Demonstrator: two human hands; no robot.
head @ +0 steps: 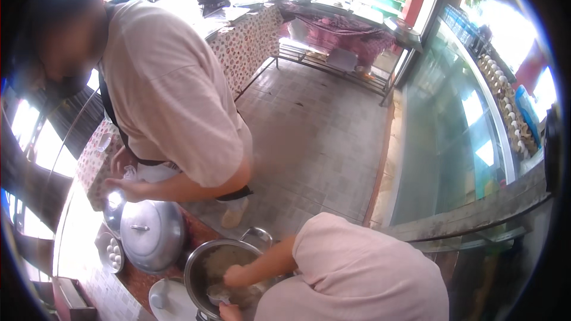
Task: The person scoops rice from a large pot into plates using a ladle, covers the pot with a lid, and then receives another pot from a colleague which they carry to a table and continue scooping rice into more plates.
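Observation:
A large steel pot (191, 272) with side handles stands low in front of me, with pale food (223, 263) inside. My right hand (237, 275) reaches into it with curled fingers; whatever it may hold is hidden. At the bottom edge, only part of my left hand (229, 312) shows, its fingers at a small shiny container (217, 295) low in the pot. The container's contents are too blurred to name. A white lid or plate (171, 303) with a raised knob lies left of the pot.
Beside the pot are a lidded aluminium pot (151, 236) and a tray of eggs or round balls (115, 256). A co-worker (174, 89) stands close on the left, hands near a plastic bag. Right is a glass display case (446, 133) with egg trays (508, 102) above.

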